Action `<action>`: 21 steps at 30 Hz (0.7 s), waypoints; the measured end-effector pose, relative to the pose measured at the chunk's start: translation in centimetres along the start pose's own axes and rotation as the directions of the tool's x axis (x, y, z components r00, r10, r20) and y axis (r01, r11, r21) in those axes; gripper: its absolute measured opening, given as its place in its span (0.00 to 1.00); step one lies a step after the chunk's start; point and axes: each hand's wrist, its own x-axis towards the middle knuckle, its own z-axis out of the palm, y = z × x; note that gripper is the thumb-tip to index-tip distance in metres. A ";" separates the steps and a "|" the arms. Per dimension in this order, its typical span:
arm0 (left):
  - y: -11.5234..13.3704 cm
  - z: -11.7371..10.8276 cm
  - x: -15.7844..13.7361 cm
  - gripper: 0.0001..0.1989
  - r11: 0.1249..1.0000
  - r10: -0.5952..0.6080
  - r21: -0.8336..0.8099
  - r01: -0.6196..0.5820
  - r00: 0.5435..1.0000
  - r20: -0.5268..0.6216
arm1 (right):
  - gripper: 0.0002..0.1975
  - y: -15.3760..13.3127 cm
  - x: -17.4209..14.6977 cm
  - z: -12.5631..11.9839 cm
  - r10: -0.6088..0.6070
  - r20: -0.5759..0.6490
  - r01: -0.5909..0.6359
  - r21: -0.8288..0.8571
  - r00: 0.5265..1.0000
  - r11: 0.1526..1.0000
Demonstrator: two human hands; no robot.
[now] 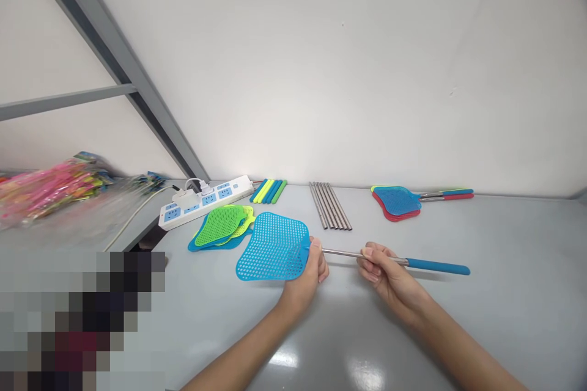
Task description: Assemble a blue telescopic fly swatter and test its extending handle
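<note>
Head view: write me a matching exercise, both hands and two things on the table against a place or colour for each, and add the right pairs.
1. Left hand
2. Power strip
3. Loose metal tubes
4. Right hand

A. Lying side by side near the wall
B. On the metal rod, near the blue grip
C. At the base of the blue mesh head
D. White, with blue socket panels

Pairs: 1-C, 2-D, 3-A, 4-B

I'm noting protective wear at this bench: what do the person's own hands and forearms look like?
The left hand and right hand are bare, without gloves; I see no ring, watch or bracelet. The left forearm and right forearm show no sleeve as far as the picture's edge, and no clear markings.
</note>
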 end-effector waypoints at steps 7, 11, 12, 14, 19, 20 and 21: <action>-0.1 -0.4 0.2 0.17 1.000 0.017 0.015 -0.016 1.000 -0.024 | 0.16 -0.1 0.1 -0.4 0.003 -0.003 -0.003 -0.031 1.000 1.000; 0.0 -0.5 0.3 0.17 0.999 0.029 0.020 -0.028 0.999 -0.035 | 0.16 -0.2 0.2 -0.5 0.001 -0.003 -0.001 -0.029 1.000 1.000; 0.0 -0.5 0.3 0.17 0.999 0.029 0.018 -0.028 0.999 -0.038 | 0.16 -0.2 0.2 -0.5 0.000 -0.001 0.000 -0.028 1.000 1.000; 0.0 -0.5 0.3 0.18 1.000 0.023 0.003 -0.023 0.999 -0.043 | 0.16 -0.2 0.3 -0.5 -0.009 -0.001 0.009 -0.027 1.000 1.000; 0.3 -0.8 0.6 0.18 1.000 -0.003 -0.020 0.002 0.997 -0.077 | 0.15 -0.4 0.4 -0.7 -0.018 -0.017 0.018 -0.032 1.000 0.999; 0.3 -0.9 0.6 0.18 1.000 -0.005 -0.020 0.003 0.996 -0.086 | 0.15 -0.4 0.4 -0.7 -0.018 -0.022 0.017 -0.032 1.000 0.999; 0.4 -0.9 0.7 0.18 1.000 -0.003 -0.021 0.001 0.996 -0.093 | 0.15 -0.5 0.4 -0.8 -0.020 -0.026 0.019 -0.031 0.999 0.999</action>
